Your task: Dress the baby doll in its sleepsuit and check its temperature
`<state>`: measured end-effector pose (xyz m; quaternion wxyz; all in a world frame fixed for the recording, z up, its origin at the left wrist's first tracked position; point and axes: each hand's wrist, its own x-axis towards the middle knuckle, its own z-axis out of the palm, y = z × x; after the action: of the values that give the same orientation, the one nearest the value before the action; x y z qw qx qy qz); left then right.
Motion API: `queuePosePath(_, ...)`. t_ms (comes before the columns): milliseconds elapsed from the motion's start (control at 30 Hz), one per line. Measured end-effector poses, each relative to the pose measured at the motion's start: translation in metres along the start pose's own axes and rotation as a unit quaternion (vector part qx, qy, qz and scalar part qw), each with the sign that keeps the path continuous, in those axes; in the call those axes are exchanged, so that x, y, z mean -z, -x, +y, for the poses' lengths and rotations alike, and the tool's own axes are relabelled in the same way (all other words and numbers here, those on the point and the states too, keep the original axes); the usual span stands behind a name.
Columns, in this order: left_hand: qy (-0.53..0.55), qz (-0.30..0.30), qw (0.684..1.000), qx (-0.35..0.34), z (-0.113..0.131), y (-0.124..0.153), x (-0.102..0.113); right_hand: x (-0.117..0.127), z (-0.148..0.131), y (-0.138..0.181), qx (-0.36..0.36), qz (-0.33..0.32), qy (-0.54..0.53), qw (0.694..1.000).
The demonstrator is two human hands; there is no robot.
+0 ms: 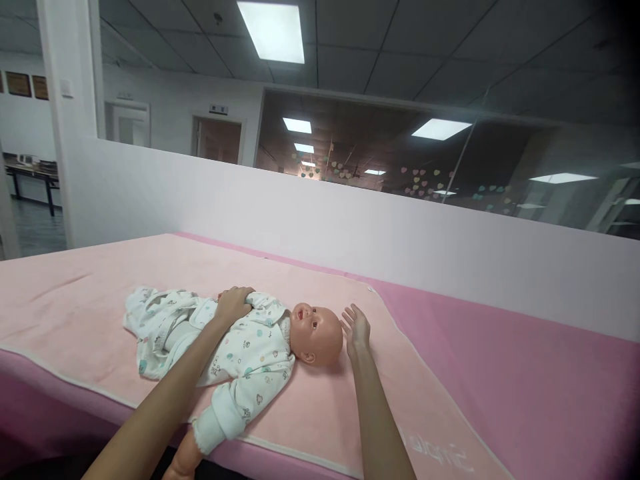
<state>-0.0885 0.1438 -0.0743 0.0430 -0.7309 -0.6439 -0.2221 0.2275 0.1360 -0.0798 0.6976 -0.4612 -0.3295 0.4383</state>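
A baby doll point(320, 337) lies on its back on a pink blanket, its bald head toward the right. It wears a white printed outfit point(265, 360) with long sleeves. My left hand point(234, 304) rests over the far side of the doll's body, around its far arm or sleeve; the fingertips are partly hidden, so its grip does not show clearly. Just right of the doll's head, my right hand point(357, 328) is held with fingers apart and nothing in it. One doll arm point(185, 457) hangs over the near edge.
The pink blanket point(320, 427) covers much of a darker pink padded surface point(500, 353). Behind it runs a low white wall point(320, 220) with a window point(380, 147) above. A table point(33, 172) stands beyond an opening at the far left.
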Motion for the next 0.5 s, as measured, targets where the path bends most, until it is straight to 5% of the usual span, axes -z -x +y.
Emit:
queuePosePath(100,0.003,0.007,1.000,-0.006,-0.001,0.000,-0.001,-0.013,-0.013,0.017,-0.007,-0.093,-0.009,0.996)
queuePosePath(233,-0.003,0.009,1.000,-0.006,-0.001,0.001,-0.001,-0.026,-0.023,0.045,-0.120,-0.269,0.036,0.955)
queuePosePath(367,-0.003,0.011,1.000,-0.008,-0.001,0.001,-0.001,-0.026,-0.027,0.060,-0.231,-0.275,0.028,0.933)
queuePosePath(500,0.001,0.008,1.000,-0.004,-0.001,0.002,0.000,-0.017,-0.022,0.056,-0.253,-0.270,0.007,0.929)
